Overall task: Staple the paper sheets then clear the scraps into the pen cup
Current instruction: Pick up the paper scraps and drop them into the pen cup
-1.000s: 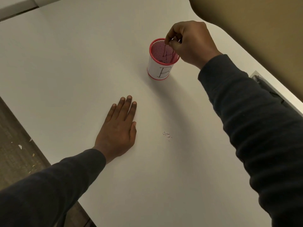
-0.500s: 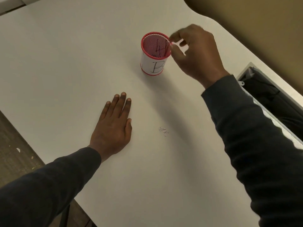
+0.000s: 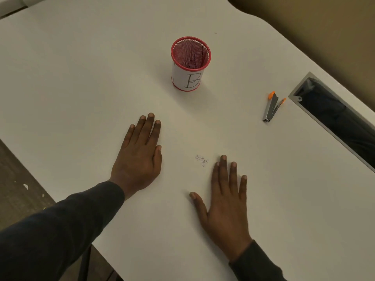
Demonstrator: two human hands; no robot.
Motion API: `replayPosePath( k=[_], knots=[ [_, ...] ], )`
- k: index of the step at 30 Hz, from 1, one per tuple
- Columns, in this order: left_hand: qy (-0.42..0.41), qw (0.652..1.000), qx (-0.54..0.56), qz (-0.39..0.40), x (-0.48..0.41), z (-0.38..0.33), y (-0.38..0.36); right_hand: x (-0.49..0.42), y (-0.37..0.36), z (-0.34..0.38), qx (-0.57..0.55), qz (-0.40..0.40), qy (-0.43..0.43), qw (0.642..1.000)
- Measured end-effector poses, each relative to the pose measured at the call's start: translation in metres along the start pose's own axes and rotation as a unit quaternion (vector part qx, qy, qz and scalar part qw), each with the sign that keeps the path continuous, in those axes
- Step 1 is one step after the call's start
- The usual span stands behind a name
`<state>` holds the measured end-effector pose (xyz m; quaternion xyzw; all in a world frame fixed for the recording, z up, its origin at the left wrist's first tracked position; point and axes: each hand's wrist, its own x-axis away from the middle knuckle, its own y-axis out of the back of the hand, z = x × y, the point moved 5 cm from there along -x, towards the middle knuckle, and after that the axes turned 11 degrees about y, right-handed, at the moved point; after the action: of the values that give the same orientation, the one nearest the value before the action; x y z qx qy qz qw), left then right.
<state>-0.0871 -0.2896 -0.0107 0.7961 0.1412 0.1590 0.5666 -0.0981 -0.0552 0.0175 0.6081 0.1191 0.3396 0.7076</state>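
Observation:
A red mesh pen cup (image 3: pixel 190 63) with a white label marked "B" stands upright at the back middle of the white table (image 3: pixel 81 78). A few tiny scraps (image 3: pixel 201 160) lie on the table between my hands. My left hand (image 3: pixel 140 155) lies flat, palm down, left of the scraps. My right hand (image 3: pixel 225 201) lies flat too, its fingertips just right of the scraps, holding nothing. A grey stapler with orange ends (image 3: pixel 272 107) lies to the right of the cup. No paper sheets are in view.
A long grey-rimmed slot (image 3: pixel 332 126) with dark contents is set in the table at the right. The table's edge runs diagonally at lower left, with floor (image 3: pixel 18 179) beyond it. A tan wall stands behind the far right corner.
My right hand left the cup's rim and came back down flat on the table beside the scraps. The left hand stayed flat. The view shifted, bringing the stapler into sight.

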Motion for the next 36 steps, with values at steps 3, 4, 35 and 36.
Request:
replayPosePath(
  k=[3,4,35,36],
  knots=[
    [0.000,1.000,-0.002,0.002,0.000,0.000,0.000,-0.020,-0.002,0.010,0.005,0.000,0.006,1.000],
    [0.001,1.000,-0.003,0.002,0.000,0.000,0.000,-0.026,-0.001,0.012,0.008,0.000,0.014,1.000],
    [-0.004,1.000,0.007,-0.004,0.000,0.000,0.000,-0.062,0.033,0.013,0.060,-0.093,0.212,0.971],
    [-0.004,1.000,0.007,-0.004,0.000,0.000,0.000,-0.063,0.033,0.013,0.067,-0.094,0.218,0.969]
  ],
)
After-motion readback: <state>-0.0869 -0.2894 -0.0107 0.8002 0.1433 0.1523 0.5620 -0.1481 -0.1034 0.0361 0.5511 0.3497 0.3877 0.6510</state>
